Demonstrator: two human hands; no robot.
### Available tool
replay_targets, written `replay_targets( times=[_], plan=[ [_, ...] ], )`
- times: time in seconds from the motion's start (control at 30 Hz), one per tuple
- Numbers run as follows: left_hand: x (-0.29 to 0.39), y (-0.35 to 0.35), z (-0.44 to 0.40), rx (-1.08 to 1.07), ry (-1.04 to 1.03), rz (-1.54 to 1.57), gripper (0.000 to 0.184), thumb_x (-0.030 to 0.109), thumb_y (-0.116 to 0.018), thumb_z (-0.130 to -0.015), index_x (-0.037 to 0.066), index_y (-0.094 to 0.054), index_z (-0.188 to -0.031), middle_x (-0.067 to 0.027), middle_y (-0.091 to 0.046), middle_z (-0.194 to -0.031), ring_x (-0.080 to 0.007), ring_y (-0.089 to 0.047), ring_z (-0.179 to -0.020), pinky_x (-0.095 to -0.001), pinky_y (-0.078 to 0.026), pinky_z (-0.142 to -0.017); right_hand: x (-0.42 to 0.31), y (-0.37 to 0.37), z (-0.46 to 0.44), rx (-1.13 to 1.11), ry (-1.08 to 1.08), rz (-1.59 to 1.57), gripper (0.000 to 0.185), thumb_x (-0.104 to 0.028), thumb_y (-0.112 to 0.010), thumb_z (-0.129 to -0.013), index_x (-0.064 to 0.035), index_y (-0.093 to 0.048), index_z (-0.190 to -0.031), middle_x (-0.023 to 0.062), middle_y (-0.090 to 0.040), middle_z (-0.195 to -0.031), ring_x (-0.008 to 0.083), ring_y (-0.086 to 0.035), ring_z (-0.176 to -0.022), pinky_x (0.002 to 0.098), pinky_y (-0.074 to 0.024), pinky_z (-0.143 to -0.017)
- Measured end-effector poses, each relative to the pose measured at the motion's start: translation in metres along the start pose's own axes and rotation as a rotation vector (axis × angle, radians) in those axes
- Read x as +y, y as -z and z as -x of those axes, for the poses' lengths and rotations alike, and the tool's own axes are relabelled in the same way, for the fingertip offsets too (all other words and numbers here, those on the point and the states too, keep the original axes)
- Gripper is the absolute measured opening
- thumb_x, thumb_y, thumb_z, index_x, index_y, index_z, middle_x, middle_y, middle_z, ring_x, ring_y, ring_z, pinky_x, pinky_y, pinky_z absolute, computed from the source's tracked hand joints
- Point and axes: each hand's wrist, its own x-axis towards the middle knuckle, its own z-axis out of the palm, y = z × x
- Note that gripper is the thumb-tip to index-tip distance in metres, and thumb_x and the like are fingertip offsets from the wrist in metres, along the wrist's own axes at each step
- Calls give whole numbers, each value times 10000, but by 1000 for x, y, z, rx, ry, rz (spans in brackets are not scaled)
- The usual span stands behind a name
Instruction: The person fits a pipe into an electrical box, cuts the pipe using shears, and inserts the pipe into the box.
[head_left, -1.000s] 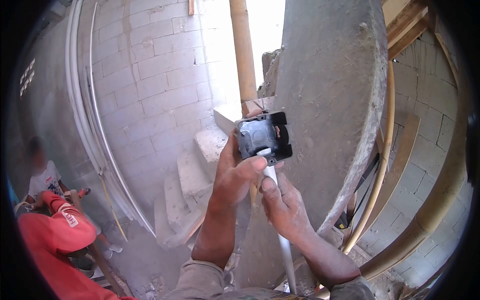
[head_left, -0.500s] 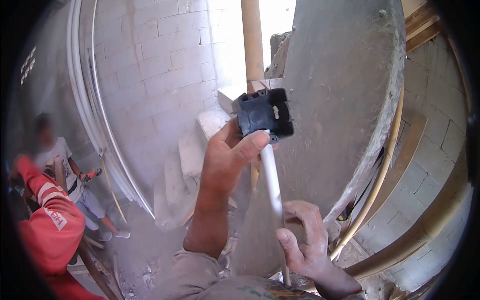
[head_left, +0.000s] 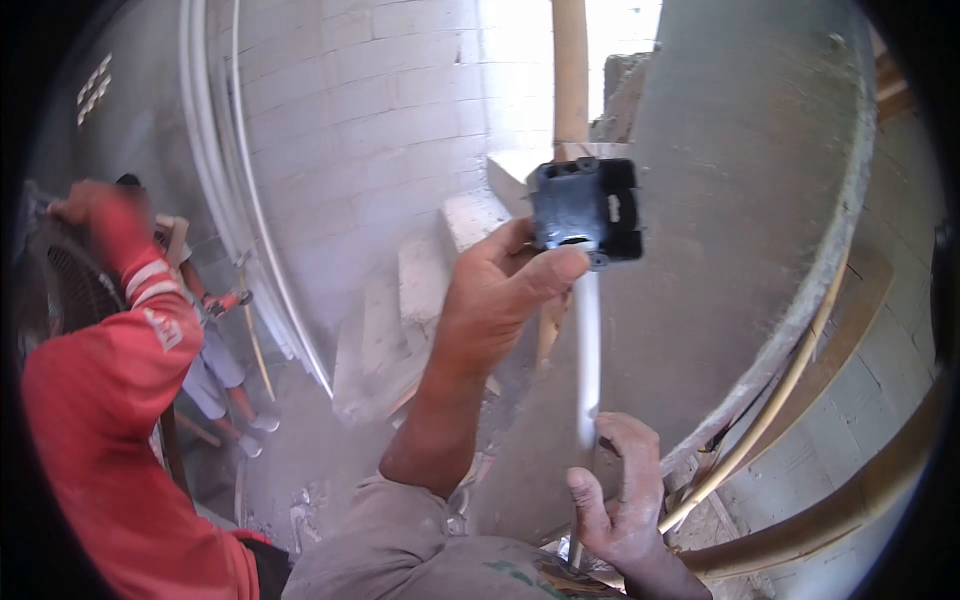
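A black electrical box, its open side facing up toward me, is gripped by my left hand, with the thumb on its lower edge and the fingers behind it. A white pipe runs down from the box's lower edge. Around the pipe's lower part, my right hand has its thumb and fingers apart in a loose curl beside it. The pipe's far end is hidden low in the view.
A person in a red sleeved top is close on the left, another person behind. White pipes lean on the block wall. Concrete steps rise behind my left hand. A concrete slab and bamboo poles stand right.
My right hand has slid down the pipe from the box and its fingers have opened. The view has shifted left, and the person in red has raised an arm.
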Motion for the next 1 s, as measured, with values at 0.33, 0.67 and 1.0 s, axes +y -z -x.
replay_targets(
  times=[0.33, 0.67, 1.0],
  plan=[
    [-10, 8, 15, 45, -35, 50, 738, 426, -819, -787, -97, -544, -1229, -52, -624, -872, -86, -572, -749, -215, -473, -674, 11, -20, 17, -42, -23, -68, 523, -177, -648, -907, 117, -437, -1284, 290, -471, -1228, 387, -518, -1104, 435, -465, -925],
    [-29, 10, 11, 53, -102, 95, 730, 473, -785, -809, -75, -545, -1228, -86, -627, -946, -126, -600, -880, -246, -491, -767, 26, -26, 15, -83, 13, -5, 555, -302, -606, -952, 94, -432, -1300, 247, -441, -1275, 320, -512, -1149, 391, -478, -947],
    [-42, 16, -9, 93, -119, -20, 909, 642, -757, -730, -130, -547, -1162, -154, -624, -906, -211, -669, -825, -311, -556, -752, 40, -33, 1, -77, -19, 37, 514, -295, -574, -957, 122, -462, -1237, 296, -472, -1208, 387, -507, -1114, 475, -424, -947]
  ],
)
